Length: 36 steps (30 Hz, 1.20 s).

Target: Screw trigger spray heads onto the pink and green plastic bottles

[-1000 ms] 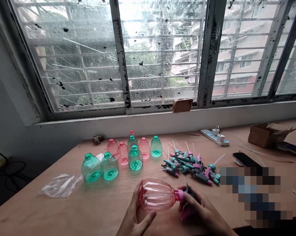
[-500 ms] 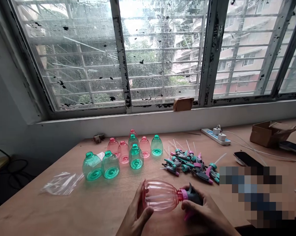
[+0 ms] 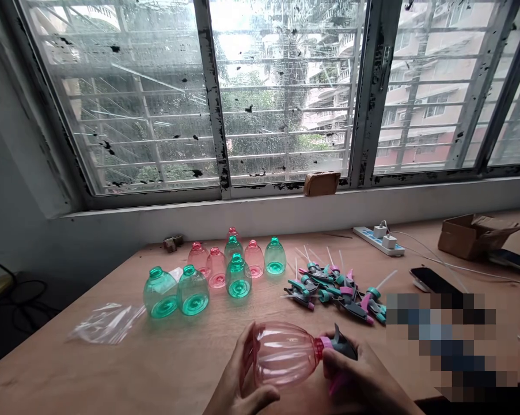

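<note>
A clear pink spray bottle [image 3: 283,354] lies sideways in front of me, its base to the left and its neck to the right. My left hand [image 3: 245,377] wraps round the base, thumb underneath on the near side. With my right hand [image 3: 359,366] I grip the dark grey and pink spray head [image 3: 341,344] at the neck; its pink collar sits against the bottle's mouth. How tight the collar is I cannot tell. Beyond my right hand lies a heap of grey, teal and pink spray heads [image 3: 329,285] with thin white tubes.
Several open green bottles [image 3: 193,291] and pink bottles [image 3: 217,269] stand at the back left, by a clear plastic bag [image 3: 106,324]. To the right are a phone [image 3: 435,280], a power strip [image 3: 378,241] and a cardboard box [image 3: 475,237]. A window is behind the table.
The bottle has turned about its long axis and shifted slightly right and down. My left thumb has slid lower along it. My right hand still grips the spray head.
</note>
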Available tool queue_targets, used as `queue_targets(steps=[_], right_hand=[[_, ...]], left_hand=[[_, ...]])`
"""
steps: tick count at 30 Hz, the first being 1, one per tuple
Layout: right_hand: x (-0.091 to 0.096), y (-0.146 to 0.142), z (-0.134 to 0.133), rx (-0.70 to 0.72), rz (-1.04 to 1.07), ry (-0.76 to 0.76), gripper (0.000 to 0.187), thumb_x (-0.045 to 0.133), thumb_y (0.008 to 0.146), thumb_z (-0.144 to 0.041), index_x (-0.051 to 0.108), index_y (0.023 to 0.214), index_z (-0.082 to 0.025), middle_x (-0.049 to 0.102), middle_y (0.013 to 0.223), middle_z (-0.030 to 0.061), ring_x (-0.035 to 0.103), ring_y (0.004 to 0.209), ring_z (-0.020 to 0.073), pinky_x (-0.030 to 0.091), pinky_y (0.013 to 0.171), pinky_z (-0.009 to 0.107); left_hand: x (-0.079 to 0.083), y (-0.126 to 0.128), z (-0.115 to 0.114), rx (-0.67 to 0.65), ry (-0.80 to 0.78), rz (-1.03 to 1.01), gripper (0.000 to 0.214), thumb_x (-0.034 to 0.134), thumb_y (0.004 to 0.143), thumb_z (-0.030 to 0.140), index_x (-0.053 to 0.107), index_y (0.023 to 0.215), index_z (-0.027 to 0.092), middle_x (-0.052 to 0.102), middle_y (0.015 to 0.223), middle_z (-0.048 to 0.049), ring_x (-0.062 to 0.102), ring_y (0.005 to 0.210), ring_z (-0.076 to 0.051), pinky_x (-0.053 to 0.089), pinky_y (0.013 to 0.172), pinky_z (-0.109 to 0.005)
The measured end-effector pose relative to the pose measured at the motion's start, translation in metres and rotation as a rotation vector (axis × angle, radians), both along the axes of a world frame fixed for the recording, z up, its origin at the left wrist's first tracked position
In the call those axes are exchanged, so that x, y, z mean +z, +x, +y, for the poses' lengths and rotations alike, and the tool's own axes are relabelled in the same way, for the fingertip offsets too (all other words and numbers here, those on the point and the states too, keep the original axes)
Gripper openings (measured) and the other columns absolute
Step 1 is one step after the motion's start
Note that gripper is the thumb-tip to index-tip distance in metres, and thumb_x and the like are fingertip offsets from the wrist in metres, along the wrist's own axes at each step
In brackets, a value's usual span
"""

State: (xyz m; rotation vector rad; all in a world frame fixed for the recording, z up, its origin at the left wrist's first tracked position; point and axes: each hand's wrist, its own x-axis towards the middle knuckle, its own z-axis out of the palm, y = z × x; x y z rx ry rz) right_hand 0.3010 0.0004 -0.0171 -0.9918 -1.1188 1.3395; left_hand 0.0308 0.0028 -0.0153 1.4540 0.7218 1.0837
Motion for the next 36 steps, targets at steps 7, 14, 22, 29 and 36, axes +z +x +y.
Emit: queue_targets(steps=[7,14,22,29,36], right_hand=[[0.005,-0.005,0.0,-0.008,0.012,-0.017,0.042,0.08,0.07,-0.055,0.066,0.079,-0.017,0.071,0.054,0.0007,0.064,0.047,0.0189,0.049,0.048,0.028],[0.002,-0.003,0.0,0.04,0.019,-0.013,0.045,0.081,0.072,-0.051,0.068,0.094,-0.015,0.075,0.056,0.003,0.065,0.048,0.0182,0.049,0.048,0.026],[0.002,-0.004,0.0,0.001,0.009,-0.005,0.052,0.09,0.06,-0.047,0.07,0.095,-0.015,0.074,0.059,0.0017,0.067,0.05,0.0191,0.052,0.05,0.028],[0.003,-0.005,-0.001,0.031,-0.001,-0.03,0.043,0.086,0.067,-0.046,0.067,0.089,-0.015,0.074,0.053,0.0016,0.066,0.046,0.0171,0.051,0.047,0.025],[0.008,-0.003,-0.002,0.039,-0.041,-0.039,0.039,0.084,0.068,-0.05,0.07,0.076,-0.014,0.074,0.054,0.0035,0.067,0.047,0.0176,0.05,0.048,0.025]], left_hand=[[-0.002,0.0,0.003,0.129,0.255,0.251,0.093,0.082,0.076,0.034,0.029,0.152,0.039,0.041,0.158,-0.008,0.041,0.142,-0.036,0.031,0.119,-0.05],[-0.013,-0.003,0.007,0.041,0.088,0.092,0.094,0.072,0.08,0.056,0.023,0.155,0.031,0.034,0.161,-0.0125,0.042,0.142,-0.037,0.03,0.119,-0.052],[0.001,-0.002,0.003,0.12,0.187,0.272,0.094,0.08,0.079,0.035,0.023,0.155,0.036,0.033,0.163,-0.0061,0.033,0.147,-0.034,0.024,0.123,-0.05],[0.006,-0.004,-0.001,0.076,0.024,0.164,0.083,0.074,0.082,0.047,0.034,0.152,0.029,0.036,0.161,-0.01,0.033,0.147,-0.036,0.028,0.121,-0.05],[0.006,0.0,-0.002,0.097,0.172,0.219,0.084,0.077,0.083,0.032,0.03,0.152,0.039,0.036,0.161,-0.0047,0.034,0.147,-0.033,0.021,0.123,-0.05]])
